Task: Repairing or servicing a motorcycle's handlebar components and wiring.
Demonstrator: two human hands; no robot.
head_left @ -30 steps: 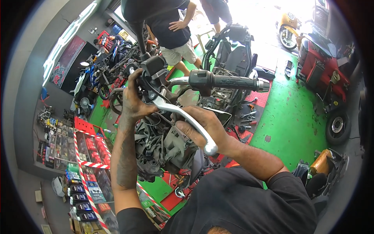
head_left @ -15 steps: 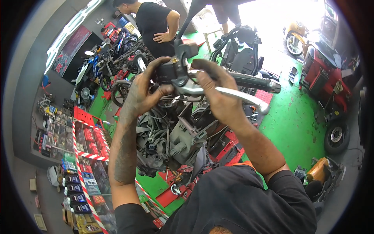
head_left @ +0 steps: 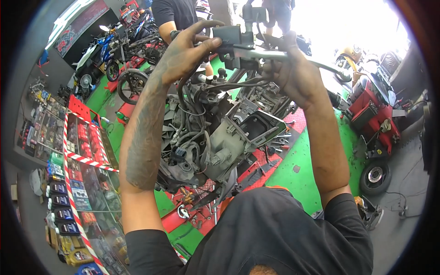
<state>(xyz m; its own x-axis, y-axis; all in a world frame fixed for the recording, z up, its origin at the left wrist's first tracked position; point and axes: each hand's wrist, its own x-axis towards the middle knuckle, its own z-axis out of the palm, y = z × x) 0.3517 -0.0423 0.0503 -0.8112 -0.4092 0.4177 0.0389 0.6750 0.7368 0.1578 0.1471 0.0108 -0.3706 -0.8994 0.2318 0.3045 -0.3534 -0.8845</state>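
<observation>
My left hand [head_left: 185, 52] is closed round the left end of a black brake reservoir and mount [head_left: 227, 37], its thumb pressed on the housing. A silver lever [head_left: 261, 55] runs rightward from that assembly. My right hand [head_left: 296, 74] is closed around the lever's middle, and its fingers curl underneath beside the assembly. Hoses and cables [head_left: 197, 98] hang below my hands into the stripped front of a motorcycle [head_left: 220, 151]. A black handlebar grip [head_left: 338, 101] shows partly behind my right forearm.
Two people [head_left: 174, 13] stand beyond the assembly. Motorcycles [head_left: 112, 68] line the back left, beside a glass display case [head_left: 87, 183] with striped tape and bottles. Tools [head_left: 277, 144] lie on red mats and green floor. A red scooter [head_left: 371, 114] and loose wheel [head_left: 375, 178] are at the right.
Both my hands have lifted the reservoir and lever assembly higher and turned it level. The lever now points right instead of down toward me. My view has shifted, and the handlebar grip is more hidden.
</observation>
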